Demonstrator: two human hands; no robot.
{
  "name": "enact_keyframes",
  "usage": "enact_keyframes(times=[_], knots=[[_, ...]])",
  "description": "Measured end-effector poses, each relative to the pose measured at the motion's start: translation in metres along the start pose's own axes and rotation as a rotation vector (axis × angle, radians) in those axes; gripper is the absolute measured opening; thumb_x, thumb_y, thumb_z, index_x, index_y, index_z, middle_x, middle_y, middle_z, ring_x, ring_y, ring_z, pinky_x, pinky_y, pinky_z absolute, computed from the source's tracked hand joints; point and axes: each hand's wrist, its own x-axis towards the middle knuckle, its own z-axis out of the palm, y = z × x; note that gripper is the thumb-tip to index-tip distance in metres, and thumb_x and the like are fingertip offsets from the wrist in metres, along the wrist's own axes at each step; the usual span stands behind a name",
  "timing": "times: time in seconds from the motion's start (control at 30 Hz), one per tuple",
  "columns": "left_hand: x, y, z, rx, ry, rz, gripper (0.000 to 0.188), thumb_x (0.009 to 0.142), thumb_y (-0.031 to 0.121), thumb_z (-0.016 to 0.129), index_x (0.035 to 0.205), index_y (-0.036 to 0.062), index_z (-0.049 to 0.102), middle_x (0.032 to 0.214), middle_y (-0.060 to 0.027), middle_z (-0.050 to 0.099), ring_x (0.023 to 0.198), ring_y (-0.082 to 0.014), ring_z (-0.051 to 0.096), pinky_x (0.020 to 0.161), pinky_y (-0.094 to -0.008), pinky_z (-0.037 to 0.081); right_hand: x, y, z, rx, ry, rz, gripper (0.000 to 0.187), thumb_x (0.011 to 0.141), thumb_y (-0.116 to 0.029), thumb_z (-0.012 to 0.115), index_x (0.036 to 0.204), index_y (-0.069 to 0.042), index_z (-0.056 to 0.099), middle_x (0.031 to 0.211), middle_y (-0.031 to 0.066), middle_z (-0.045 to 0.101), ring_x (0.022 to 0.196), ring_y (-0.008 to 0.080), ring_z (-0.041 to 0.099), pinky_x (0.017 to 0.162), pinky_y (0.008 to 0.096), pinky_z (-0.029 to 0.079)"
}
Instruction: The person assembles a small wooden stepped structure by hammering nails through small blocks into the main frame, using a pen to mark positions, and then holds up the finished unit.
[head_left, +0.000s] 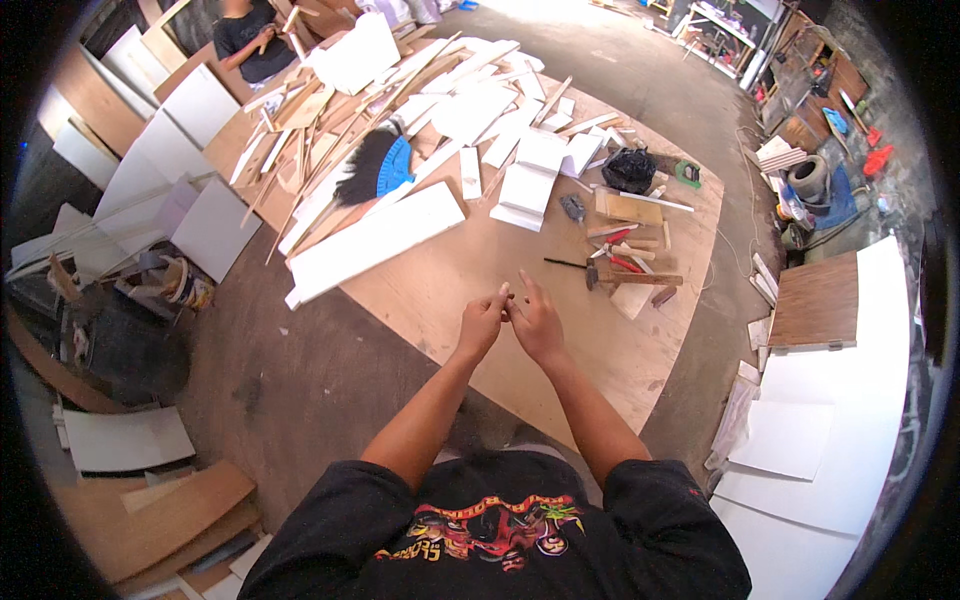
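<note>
My left hand [483, 325] and my right hand [540, 330] meet over the near part of a large plywood sheet [505, 385]. The left one has its fingers curled, thumb and forefinger together; whatever they may pinch is too small to make out. On the right hand the forefinger stretches forward, apart from the thumb, whose tip is by the left fingers. Just beyond the right hand lie a hammer [640, 278] with a wooden handle, a thin black rod [566, 263] and red-handled tools [625, 264]. A long white board [380, 245] lies to the left.
Wood offcuts [330, 130] heap up at the far left, with a black-and-blue brush head [393, 168] among them. Toward the right are a black plastic bag [629, 170] and a green tape measure [688, 173]. White panels [860, 400] line the right side. Another person [250, 45] is at the back left.
</note>
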Motion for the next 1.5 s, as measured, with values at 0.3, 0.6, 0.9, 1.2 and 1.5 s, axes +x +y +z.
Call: enact_keyframes(times=[0.3,0.6,0.9,1.2,1.5], knots=[[0.085,-0.004,-0.032,-0.112,-0.130,-0.259,0.062,0.100,0.054,0.063,0.128,-0.0011,0.067,0.101,-0.0093,0.073,0.083,-0.0182,0.069,0.075,-0.0334,0.054,0.049,0.016,0.034,-0.085,0.107,0.121,0.067,0.099,-0.038,0.069,0.154,-0.008,0.046,0.133,0.0247,0.062,0.106,0.0377,0.067,0.091,0.0466,0.055],[0.195,-0.031,-0.028,-0.318,-0.074,-0.534,0.081,0.102,0.058,0.056,0.157,0.0021,0.036,0.145,-0.0289,0.054,0.122,-0.0370,0.063,0.100,-0.0474,0.051,0.150,0.086,0.039,-0.097,0.182,0.230,0.072,0.096,-0.041,0.071,0.151,-0.002,0.046,0.138,0.0232,0.063,0.119,0.0400,0.065,0.099,0.0457,0.052],[0.306,-0.058,0.003,-0.433,0.032,-0.597,0.071,0.104,0.046,0.061,0.155,0.0044,0.034,0.144,-0.0254,0.053,0.120,-0.0395,0.062,0.101,-0.0510,0.052,0.282,0.177,0.059,0.110,0.313,0.455,0.081,0.096,-0.049,0.071,0.151,0.004,0.044,0.144,0.0302,0.056,0.138,0.0417,0.052,0.114,0.0449,0.041],[0.318,-0.079,0.007,-0.415,0.043,-0.605,0.043,0.106,0.029,0.059,0.140,0.0036,0.051,0.121,-0.0153,0.065,0.103,-0.0303,0.068,0.090,-0.0461,0.060,0.345,0.246,0.081,0.690,0.328,0.702,0.066,0.100,-0.045,0.064,0.139,0.007,0.056,0.131,0.0235,0.065,0.124,0.0350,0.060,0.106,0.0428,0.045],[0.224,-0.063,-0.038,-0.367,0.068,-0.464,0.042,0.104,0.026,0.061,0.139,0.0031,0.054,0.121,-0.0127,0.067,0.106,-0.0268,0.068,0.088,-0.0429,0.060,0.258,0.193,0.092,0.953,0.325,0.710,0.028,0.101,-0.021,0.060,0.122,-0.004,0.067,0.105,0.0052,0.068,0.097,0.0179,0.063,0.086,0.0358,0.050]])
